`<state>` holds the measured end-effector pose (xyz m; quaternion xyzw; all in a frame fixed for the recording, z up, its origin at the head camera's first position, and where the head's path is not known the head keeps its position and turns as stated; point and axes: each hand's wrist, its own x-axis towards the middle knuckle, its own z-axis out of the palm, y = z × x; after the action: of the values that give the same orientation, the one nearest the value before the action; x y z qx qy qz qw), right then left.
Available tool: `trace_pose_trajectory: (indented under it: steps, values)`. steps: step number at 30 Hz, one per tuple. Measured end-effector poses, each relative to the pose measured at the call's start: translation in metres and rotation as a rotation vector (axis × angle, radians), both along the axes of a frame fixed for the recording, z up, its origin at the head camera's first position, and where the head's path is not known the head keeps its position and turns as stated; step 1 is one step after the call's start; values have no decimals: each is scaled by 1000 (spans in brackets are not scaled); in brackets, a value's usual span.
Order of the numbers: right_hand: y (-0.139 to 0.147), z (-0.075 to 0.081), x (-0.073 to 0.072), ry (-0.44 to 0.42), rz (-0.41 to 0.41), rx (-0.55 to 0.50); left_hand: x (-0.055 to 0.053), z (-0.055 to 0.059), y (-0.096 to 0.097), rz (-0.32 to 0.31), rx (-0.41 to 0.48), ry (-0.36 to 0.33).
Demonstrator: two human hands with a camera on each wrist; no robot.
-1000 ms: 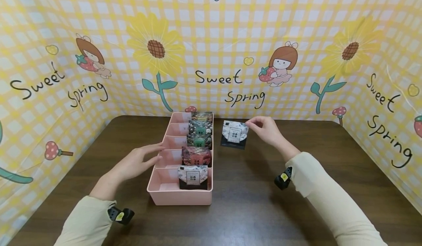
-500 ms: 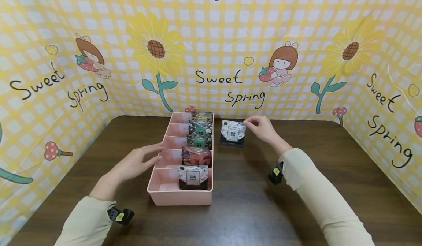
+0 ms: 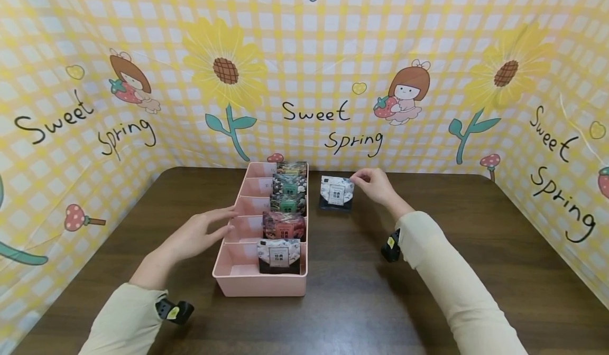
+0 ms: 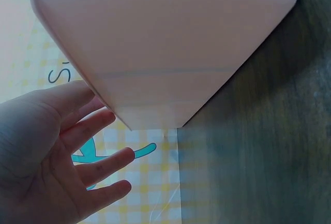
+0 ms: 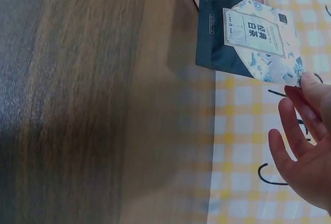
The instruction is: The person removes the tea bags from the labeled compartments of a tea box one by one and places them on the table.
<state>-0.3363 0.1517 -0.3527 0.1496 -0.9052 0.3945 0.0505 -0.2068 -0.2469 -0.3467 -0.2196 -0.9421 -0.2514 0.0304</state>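
My right hand (image 3: 378, 186) pinches the top right corner of a white and dark tea packet (image 3: 337, 193) between thumb and fingertips. In the right wrist view the packet (image 5: 247, 36) shows its printed front, close to the pink box. My left hand (image 3: 192, 235) touches the left rim of the pink divided box (image 3: 259, 285) with its fingertips. From the left wrist, the other fingers of that hand (image 4: 57, 146) spread apart below the rim. A similar white and dark packet (image 3: 278, 257) stands in the box's nearest compartment, with a red packet (image 3: 284, 226) behind it.
Farther back in the box stand two green-labelled packets, one (image 3: 287, 205) in front of the other (image 3: 289, 186), and a yellowish packet (image 3: 292, 169). The brown table (image 3: 352, 302) reaches back to a yellow checked cloth backdrop (image 3: 304, 54).
My right hand has shifted slightly left with the tea packet, and its forearm has swung left too. The left hand and the box have stayed in place.
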Motion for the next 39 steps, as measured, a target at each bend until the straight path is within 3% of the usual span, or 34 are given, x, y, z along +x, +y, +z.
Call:
trace_pose_trajectory:
  steps: [39]
  values:
    - [-8,-24,-22,-87,-79,48,1,-1,1,1,13,16]
